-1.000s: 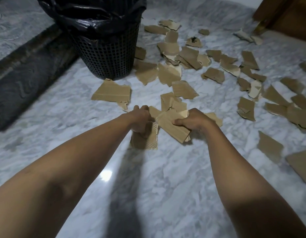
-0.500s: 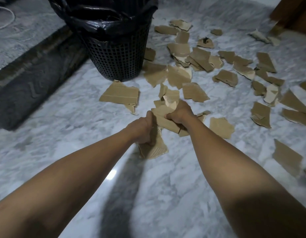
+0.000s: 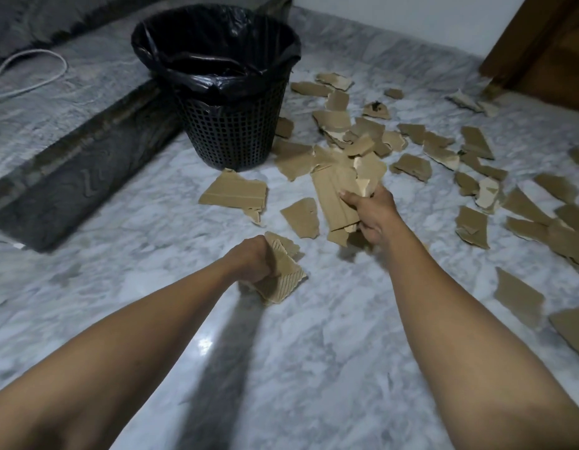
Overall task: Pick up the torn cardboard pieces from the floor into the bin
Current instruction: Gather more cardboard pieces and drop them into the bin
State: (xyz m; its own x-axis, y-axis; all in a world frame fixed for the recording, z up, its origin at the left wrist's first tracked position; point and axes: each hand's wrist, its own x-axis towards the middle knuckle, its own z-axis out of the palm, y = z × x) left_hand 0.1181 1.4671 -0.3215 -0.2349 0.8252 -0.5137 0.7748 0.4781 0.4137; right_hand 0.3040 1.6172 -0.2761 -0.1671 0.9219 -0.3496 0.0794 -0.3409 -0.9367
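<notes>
My right hand (image 3: pixel 371 211) grips a stack of torn brown cardboard pieces (image 3: pixel 335 196), raised above the floor in the middle of the view. My left hand (image 3: pixel 252 261) is closed around another bundle of cardboard pieces (image 3: pixel 283 277), lower and nearer to me. The black mesh bin (image 3: pixel 231 131) with a black liner stands beyond both hands, at the upper centre. Several torn pieces lie scattered on the marble floor (image 3: pixel 119 241), among them a large piece (image 3: pixel 233 193) just in front of the bin and a smaller one (image 3: pixel 301 217) between my hands.
A dark rug edge (image 3: pixel 70 177) runs along the left, with a white cord (image 3: pixel 25 69) lying behind it. A wooden door frame (image 3: pixel 541 50) stands at the upper right. Many cardboard pieces (image 3: pixel 444 147) cover the floor right of the bin.
My hands have come apart: the right one has lifted its stack up and towards the bin, while the left stays low with its bundle. The view has tilted up, showing the bin's opening.
</notes>
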